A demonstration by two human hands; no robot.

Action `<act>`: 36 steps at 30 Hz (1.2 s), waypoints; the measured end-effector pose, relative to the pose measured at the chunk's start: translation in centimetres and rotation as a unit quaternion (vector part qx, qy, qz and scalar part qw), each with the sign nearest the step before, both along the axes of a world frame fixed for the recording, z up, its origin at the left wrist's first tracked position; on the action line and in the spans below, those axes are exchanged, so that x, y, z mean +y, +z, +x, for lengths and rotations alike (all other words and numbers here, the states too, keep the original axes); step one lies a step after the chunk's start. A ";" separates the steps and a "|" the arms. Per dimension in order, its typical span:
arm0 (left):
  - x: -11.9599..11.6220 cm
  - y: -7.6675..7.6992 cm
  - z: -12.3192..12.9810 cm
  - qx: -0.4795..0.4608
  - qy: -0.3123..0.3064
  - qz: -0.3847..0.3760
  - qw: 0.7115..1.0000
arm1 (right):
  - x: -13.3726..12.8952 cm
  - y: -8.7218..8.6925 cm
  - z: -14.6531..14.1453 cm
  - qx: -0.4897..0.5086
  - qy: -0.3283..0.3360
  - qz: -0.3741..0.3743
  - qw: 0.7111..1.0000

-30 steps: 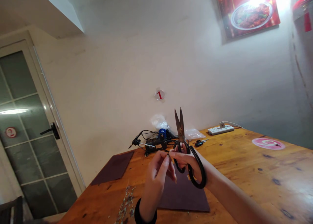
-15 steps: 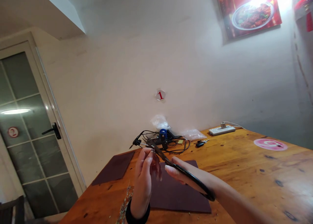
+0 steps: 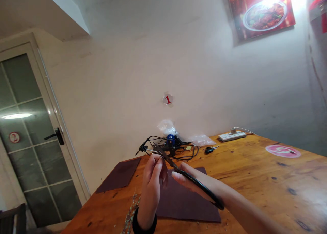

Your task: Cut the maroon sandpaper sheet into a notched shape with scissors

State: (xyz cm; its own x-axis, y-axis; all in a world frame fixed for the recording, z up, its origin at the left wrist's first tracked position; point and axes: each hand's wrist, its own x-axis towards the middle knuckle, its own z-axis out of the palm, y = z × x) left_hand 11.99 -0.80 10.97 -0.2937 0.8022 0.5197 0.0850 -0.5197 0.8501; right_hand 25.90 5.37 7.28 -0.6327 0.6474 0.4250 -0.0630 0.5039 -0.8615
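Note:
Dark scissors with long black handles [image 3: 201,185] reach from my right wrist up to the fingertips of my left hand. My right hand [image 3: 187,177] is closed round them near the pivot, thumb on top. Beside the blades, my left hand [image 3: 154,171] has thumb and forefinger pinched together; what lies between them is too small to make out. A black band [image 3: 144,223] circles my left wrist. Under both hands lies a dark purple mat [image 3: 186,203]. Small dried sprigs [image 3: 130,211] lie on the table left of my left wrist.
A tangle of black cables with a blue object [image 3: 170,139] sits against the wall. Near it are clear plastic bags [image 3: 203,140], keys [image 3: 209,150] and a white power strip [image 3: 232,136]. Another dark mat [image 3: 119,175] lies at the table's left edge [image 3: 84,211].
The scissor blades are slightly closer together. My left hand has shifted very slightly to the right; my right hand has barely moved.

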 end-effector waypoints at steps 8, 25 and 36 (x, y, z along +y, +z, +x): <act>0.0 -0.2 0.2 -0.007 -0.022 -0.022 0.999 | -0.6 1.1 0.5 -0.054 0.001 0.002 0.999; -0.3 0.0 1.1 -0.109 -0.015 -0.078 0.991 | -0.7 0.8 0.6 -0.034 -0.013 0.009 0.999; -0.1 -0.1 0.9 -0.118 -0.010 -0.083 0.990 | -1.1 0.8 0.7 -0.049 -0.027 -0.009 0.998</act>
State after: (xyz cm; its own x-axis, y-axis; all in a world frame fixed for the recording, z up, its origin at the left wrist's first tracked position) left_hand 12.93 -0.86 10.84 -0.3747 0.8773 0.2999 -0.1346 -0.3715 0.9186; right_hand 26.56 4.25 8.05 -0.6350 0.6881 0.3511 0.0490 0.4894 -0.8707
